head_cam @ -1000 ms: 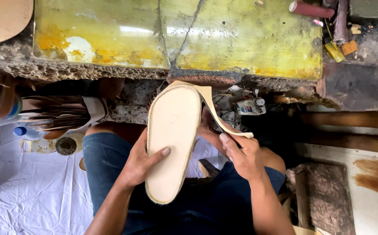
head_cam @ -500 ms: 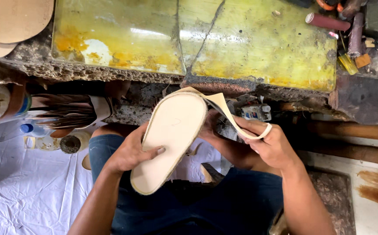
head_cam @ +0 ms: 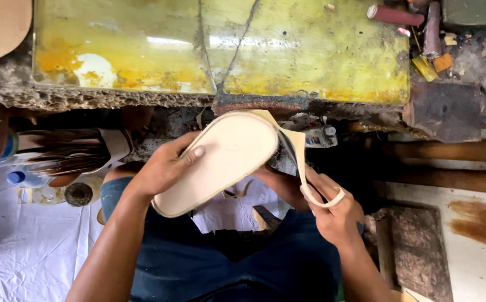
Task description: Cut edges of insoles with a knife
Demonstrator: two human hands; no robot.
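- The cream sandal sole (head_cam: 215,162) is held over the lap, just below the edge of the yellow-stained counter (head_cam: 310,50); the left hand (head_cam: 162,168) wraps its side, fingers closed on it.
- The right hand (head_cam: 332,215) has fingers curled shut round the looped strap (head_cam: 304,168) — pulled too hard, the strap could tear from the toe end.
- The sole tilts down toward the left — a loose left grip might let it slide onto the white sheet (head_cam: 25,257).
- Glue marks on the counter could smear it.
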